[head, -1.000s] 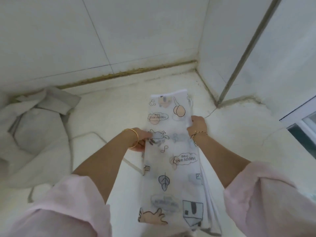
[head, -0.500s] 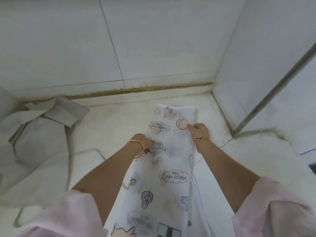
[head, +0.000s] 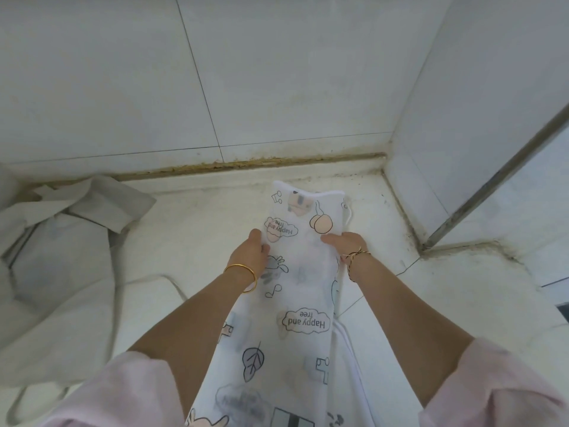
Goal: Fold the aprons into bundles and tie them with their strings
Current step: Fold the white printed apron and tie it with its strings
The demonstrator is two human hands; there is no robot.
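Working on white surface [head: 200,229], grey apron [head: 55,272] heaped well left, aside. Keeping printed apron [head: 292,303] flat as long folded strip, likely for bundling. Pinching opposite edges with left hand [head: 251,251], right hand [head: 346,243], thumbs on top, holding folds aligned. String [head: 348,217] loose at far corner.

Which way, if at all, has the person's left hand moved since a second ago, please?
Yes: the left hand has slid forward, toward the brown seam at the tiled wall's foot, now gripping the white cartoon-printed apron beside its far cloud print.
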